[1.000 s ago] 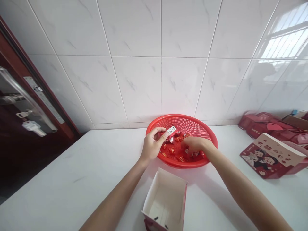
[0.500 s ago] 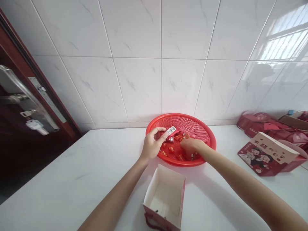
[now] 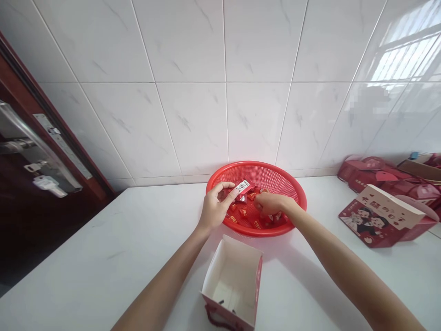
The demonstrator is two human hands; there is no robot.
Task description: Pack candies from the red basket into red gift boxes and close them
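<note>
A red plastic mesh basket point(image 3: 299, 193) stands against the tiled wall with several red-wrapped candies point(image 3: 244, 212) in it. Over its left side, my left hand point(image 3: 215, 207) pinches a red and white candy packet point(image 3: 244, 186) between thumb and fingers. Inside the basket, my right hand point(image 3: 270, 203) reaches among the wrapped candies with its fingers bent down; whatever they hold is hidden. In front of the basket, nearest me, an open-topped paper gift box point(image 3: 237, 271) shows its white inside, with a dark red cord handle at its near side.
At the right stands a printed red gift box point(image 3: 379, 218) with a cream top panel. Behind it, more red boxes point(image 3: 372, 174) are heaped along the wall. A dark red door point(image 3: 20, 216) with a metal handle and hanging keys point(image 3: 50, 184) is at the left.
My right hand has lifted slightly and shifted a little left inside the basket. My left hand still pinches the candy packet. The whole view has shifted slightly.
</note>
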